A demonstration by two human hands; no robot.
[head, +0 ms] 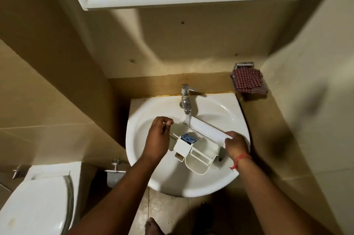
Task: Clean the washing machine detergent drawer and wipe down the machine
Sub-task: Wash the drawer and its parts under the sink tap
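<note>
Both hands, left hand (158, 137) and right hand (236, 144), grip detergent drawer (197, 148) ends under running tap (185, 98) in sink (145, 112); wet fingers could slip, dropping it.

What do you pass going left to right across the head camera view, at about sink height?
Toilet → left hand → detergent drawer → right hand → checked cloth, which hangs higher up on the wall, right of the sink.
</note>
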